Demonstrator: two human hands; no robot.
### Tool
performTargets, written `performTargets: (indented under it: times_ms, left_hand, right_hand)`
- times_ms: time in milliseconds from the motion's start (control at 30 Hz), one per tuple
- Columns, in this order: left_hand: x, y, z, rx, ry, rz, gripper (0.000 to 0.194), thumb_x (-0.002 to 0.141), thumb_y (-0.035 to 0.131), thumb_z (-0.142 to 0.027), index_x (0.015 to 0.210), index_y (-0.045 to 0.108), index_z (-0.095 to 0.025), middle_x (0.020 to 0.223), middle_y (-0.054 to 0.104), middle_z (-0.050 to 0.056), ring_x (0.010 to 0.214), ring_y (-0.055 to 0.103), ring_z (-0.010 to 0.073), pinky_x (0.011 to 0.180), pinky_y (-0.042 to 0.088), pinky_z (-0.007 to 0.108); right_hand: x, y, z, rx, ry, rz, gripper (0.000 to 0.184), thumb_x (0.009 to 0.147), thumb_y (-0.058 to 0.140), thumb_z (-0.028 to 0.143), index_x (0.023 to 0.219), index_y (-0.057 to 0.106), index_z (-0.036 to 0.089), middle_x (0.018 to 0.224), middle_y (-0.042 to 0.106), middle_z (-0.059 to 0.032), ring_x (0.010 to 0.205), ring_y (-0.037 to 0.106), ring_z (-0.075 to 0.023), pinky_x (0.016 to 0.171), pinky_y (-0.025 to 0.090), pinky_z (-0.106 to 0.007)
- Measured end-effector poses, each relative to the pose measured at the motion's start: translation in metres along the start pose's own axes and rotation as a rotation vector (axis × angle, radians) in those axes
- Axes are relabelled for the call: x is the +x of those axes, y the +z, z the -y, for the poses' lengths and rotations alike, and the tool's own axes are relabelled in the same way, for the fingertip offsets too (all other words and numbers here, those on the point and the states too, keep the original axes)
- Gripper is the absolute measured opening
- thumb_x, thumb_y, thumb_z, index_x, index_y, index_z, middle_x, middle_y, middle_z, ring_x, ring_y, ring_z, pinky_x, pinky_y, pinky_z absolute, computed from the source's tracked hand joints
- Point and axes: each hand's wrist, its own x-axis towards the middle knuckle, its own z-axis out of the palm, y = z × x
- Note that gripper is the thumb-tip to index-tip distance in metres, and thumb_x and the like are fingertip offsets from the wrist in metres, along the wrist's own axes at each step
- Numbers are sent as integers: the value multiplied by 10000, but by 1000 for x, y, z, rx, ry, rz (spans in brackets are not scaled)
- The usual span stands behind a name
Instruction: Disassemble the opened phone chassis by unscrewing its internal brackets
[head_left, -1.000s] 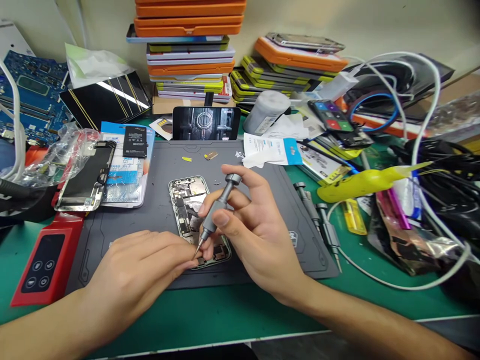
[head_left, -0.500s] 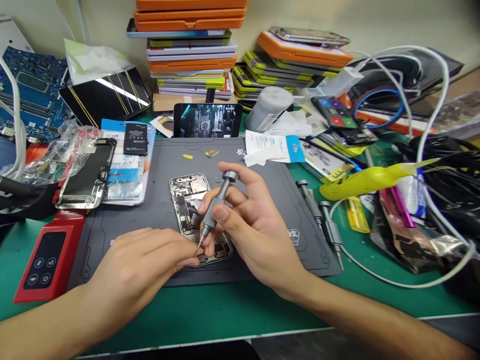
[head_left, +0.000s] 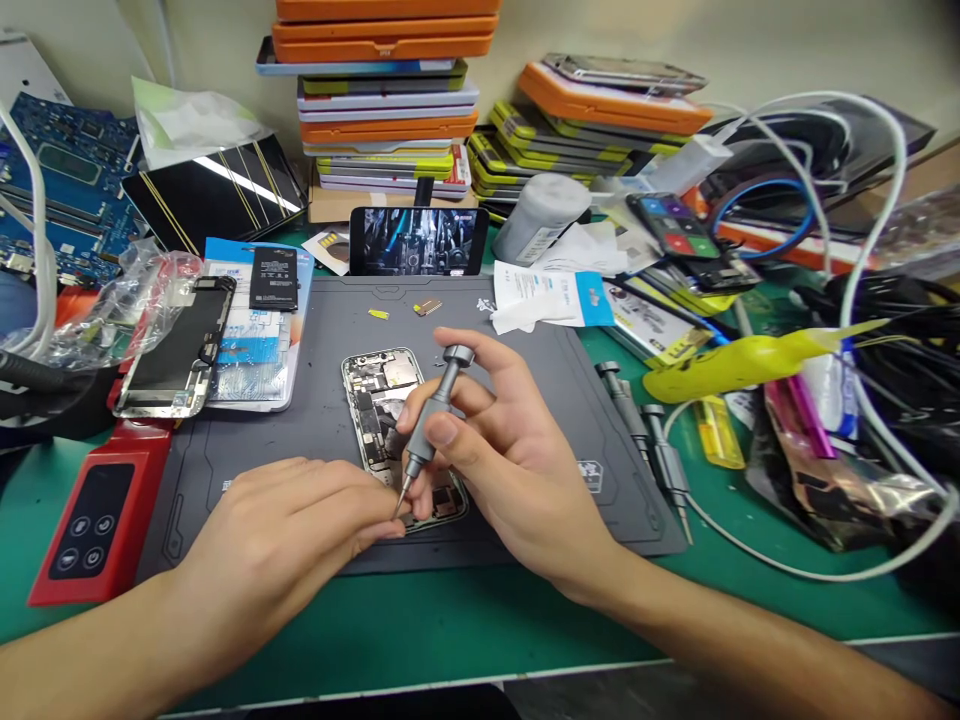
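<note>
An opened smartphone (head_left: 369,415) lies on the dark grey work mat (head_left: 517,540), its inner parts bare. In my right hand (head_left: 517,455) is a slim grey precision screwdriver (head_left: 430,420), tilted, its cap under my index finger and its shaft between thumb and fingers. The screwdriver's tip points down to the fingertips of my left hand (head_left: 292,530), just over the phone's lower end. Those left fingers are pressed together in a pinch. Whatever they hold is too small or hidden to make out. Both hands cover much of the phone's lower part.
A second phone (head_left: 420,240) playing video stands at the mat's back edge. To the left are a removed screen (head_left: 176,345), a battery (head_left: 274,278) and a red device (head_left: 101,520). More screwdrivers (head_left: 666,455), a yellow bottle (head_left: 739,362) and a white cable (head_left: 795,575) lie right.
The whole view has shifted slightly. My hands and the screwdriver keep nearly the same pose at the phone's lower end. The picture on the standing phone differs.
</note>
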Motion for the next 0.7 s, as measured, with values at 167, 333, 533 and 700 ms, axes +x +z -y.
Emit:
performTargets:
  times_ms: [167,333,533,700]
  left_hand:
    - [0,1,0,-11,9,1,193,1148,501,-235,1061,672,-208,958,802,-21,853,767,99,831,548,189]
    - [-2,2,3,-4,-9,16,179,1128,565,-340,1148,682,-207,1045,807,-2,913,750,118,859,538,217]
    - [-2,4,1,132,-102,22,381,1140,483,-280,792,623,-207,699,642,-37,609,568,118,602,413,272]
    - [-5,13,0,247,12,7,409,1017,507,-146,613,504,-210,568,491,-43,515,416,131,547,328,343]
  right_hand:
    - [1,-1,1,-7,8,7,535,1015,752,412,1423,409,376,1043,704,37,513,663,-82,535,674,-264]
    - [3,-2,2,27,7,18,489,1028,731,383,1407,423,352,1014,698,40,524,684,-87,538,664,-247]
    - [-1,-2,5,-259,-303,-195,440,1053,692,351,1410,439,397,1001,701,10,594,660,-122,534,651,-288]
    - [-6,-2,-6,-548,-577,-182,549,1028,705,216,1454,432,431,1108,691,-26,681,679,-155,553,660,-335]
